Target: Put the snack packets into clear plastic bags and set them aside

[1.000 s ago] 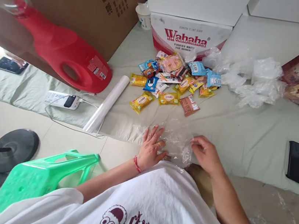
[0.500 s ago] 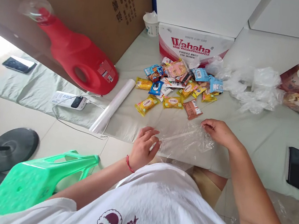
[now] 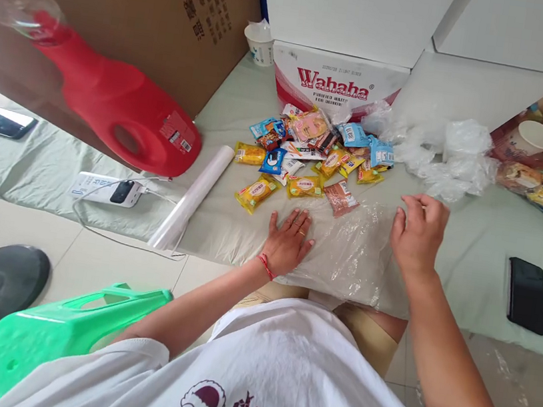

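Observation:
A thin clear plastic sheet (image 3: 353, 252) lies spread near the front edge of the cloth-covered table, faintly creased and shiny. My left hand (image 3: 289, 243) rests palm down at its left side, fingers stretched out and slightly apart. At the sheet's right edge is my right hand (image 3: 417, 237), its fingers loosely bent and the thumb apart from the index finger, with nothing visible between them. Just beyond the sheet sits a brown snack packet (image 3: 340, 198). Behind it is a pile of small wrapped snacks, including a yellow packet (image 3: 305, 187) and a blue packet (image 3: 381, 152).
A clear plastic roll (image 3: 194, 196), a power bank (image 3: 106, 189) and a red jug (image 3: 127, 112) are at left. Crumpled clear bags (image 3: 459, 159) lie at back right, before a paper cup (image 3: 535, 141). A black phone (image 3: 527, 295) is at right. A green stool (image 3: 56, 328) stands below.
The plastic, bunched and held between both hands before, now lies spread on the table. My left hand has flattened and moved forward; my right hand has shifted right and forward.

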`<state>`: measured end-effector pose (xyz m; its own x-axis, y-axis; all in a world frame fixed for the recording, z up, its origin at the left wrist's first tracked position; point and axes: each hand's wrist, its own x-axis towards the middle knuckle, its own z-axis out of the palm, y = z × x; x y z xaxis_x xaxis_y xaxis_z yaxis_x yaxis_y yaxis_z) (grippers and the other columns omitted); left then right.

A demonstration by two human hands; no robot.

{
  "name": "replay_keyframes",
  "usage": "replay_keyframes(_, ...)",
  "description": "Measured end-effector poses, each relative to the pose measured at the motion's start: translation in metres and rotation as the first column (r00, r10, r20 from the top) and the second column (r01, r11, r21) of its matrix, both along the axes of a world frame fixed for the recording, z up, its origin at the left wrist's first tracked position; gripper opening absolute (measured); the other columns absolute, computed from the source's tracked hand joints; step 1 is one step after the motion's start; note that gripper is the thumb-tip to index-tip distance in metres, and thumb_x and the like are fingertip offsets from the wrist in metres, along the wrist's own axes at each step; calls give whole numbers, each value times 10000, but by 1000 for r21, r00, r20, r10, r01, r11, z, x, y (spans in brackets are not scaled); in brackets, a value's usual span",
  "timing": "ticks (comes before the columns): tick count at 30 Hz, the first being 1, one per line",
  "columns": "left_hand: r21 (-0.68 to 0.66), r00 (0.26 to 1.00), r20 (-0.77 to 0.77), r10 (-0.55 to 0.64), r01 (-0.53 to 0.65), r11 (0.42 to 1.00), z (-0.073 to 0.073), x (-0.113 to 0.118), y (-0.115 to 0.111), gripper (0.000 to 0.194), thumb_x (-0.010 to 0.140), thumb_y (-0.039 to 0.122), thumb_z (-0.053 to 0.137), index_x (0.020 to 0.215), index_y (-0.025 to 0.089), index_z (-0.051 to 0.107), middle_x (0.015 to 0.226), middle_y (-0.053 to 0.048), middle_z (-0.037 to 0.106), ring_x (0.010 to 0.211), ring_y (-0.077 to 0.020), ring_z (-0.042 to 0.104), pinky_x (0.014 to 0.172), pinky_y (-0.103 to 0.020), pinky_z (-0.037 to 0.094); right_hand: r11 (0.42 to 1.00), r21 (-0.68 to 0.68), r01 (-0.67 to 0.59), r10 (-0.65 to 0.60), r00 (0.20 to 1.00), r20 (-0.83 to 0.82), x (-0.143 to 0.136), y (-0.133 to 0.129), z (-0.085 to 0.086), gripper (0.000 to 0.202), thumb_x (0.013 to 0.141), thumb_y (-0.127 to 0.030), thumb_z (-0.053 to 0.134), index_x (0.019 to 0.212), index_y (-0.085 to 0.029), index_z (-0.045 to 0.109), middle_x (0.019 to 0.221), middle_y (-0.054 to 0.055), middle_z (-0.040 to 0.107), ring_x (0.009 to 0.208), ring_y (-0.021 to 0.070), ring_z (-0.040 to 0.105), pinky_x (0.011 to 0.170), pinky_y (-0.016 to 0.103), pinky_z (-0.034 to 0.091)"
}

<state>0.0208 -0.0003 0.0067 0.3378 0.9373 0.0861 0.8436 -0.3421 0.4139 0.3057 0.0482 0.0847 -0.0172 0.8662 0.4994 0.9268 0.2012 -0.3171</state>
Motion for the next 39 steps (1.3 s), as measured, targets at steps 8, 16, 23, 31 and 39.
replay_keyframes(8, -16, 997, -41, 69, -70, 997, -1, -17, -5, 545, 1050, 424, 389, 1573, 276, 429, 1656, -118, 367, 1574, -348, 255, 1207, -700, -139, 803, -342, -488, 537, 841, 61, -31, -104, -60, 529, 1027, -354, 532, 1536, -233, 458, 1587, 126, 464, 1479, 327, 399, 1200, 583, 361)
replay_keyframes(16, -30, 998, -53, 35, -37, 999, -3, -40, 1, 566, 1040, 439, 423, 1582, 278, 412, 1666, -111, 354, 1563, -349, 283, 1240, -662, -63, 914, -237, -331, 317, 944, -97, 28, -119, -51, 258, 1003, -298, 567, 1210, -240, 708, 1333, 131, 658, 1267, 312, 585, 1015, 534, 541)
replay_keyframes(23, 72, 997, 33, 76, -78, 994, 3, -38, -19, 486, 1052, 398, 416, 1476, 189, 525, 1612, -160, 446, 1556, -343, 302, 1224, -650, 243, 826, -235, -512, 482, 858, -176, -94, -83, -31, 313, 1017, -275, 536, 1276, -187, 686, 1295, 127, 683, 1267, 284, 566, 1081, 478, 514)
replay_keyframes(31, 150, 982, 176, -65, 39, 988, 21, -20, -4, 385, 1052, 314, 395, 1297, 176, 658, 1367, -132, 677, 1409, -248, 531, 1162, -468, 462, 629, -396, -669, 687, 717, -119, -151, -98, -76, 517, 997, -349, 573, 1464, -128, 569, 1504, 182, 547, 1489, 338, 370, 1257, 588, 281)
replay_keyframes(39, 60, 991, -121, -55, 63, 996, -2, -2, 18, 571, 1071, 480, 298, 1574, 235, 408, 1677, -103, 339, 1552, -281, 324, 1271, -654, 118, 474, -394, -788, 624, 616, -480, -107, -110, -49, 247, 978, -283, 611, 1191, -224, 719, 1272, 87, 713, 1266, 258, 613, 1166, 504, 439)
